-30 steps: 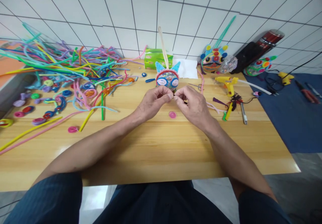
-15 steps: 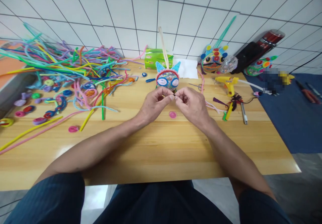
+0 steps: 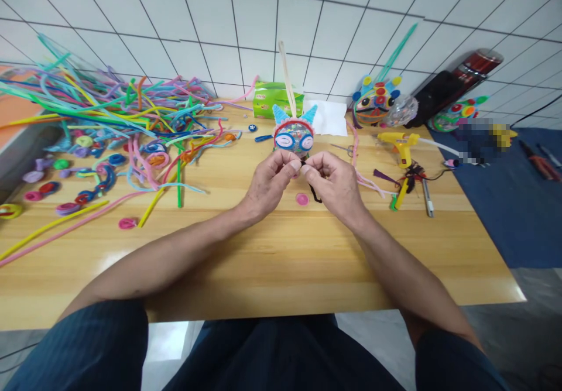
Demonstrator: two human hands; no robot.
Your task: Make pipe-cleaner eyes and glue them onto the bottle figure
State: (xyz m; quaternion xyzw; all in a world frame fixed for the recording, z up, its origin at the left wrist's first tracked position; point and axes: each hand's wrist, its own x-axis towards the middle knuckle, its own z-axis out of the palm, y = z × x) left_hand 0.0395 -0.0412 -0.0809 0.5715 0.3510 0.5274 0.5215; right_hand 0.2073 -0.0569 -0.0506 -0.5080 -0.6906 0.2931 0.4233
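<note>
My left hand [image 3: 268, 185] and my right hand [image 3: 337, 187] meet over the middle of the table, thumbs and forefingers pinched close together. Between their fingertips is a black pipe cleaner [image 3: 314, 194]; its lower end hangs out below my right hand, and much of it is hidden by the fingers. Just behind the hands stands a round decorated lantern [image 3: 294, 129] with blue pointed ears, a red band and white spiral eyes ringed in blue. A pink coil [image 3: 302, 199] lies on the wood below the fingertips.
Many coloured pipe cleaners [image 3: 132, 107] and coiled pieces pile up on the left. Behind the lantern lies a green packet [image 3: 266, 101]. To the right are scissors [image 3: 342, 147], a yellow glue gun [image 3: 400, 145], a cutter knife [image 3: 427, 199] and another decorated lantern [image 3: 373, 103].
A dark length of the pipe cleaner now shows below my right hand, where it was hidden before. Both hands remain pinched together in nearly the same place.
</note>
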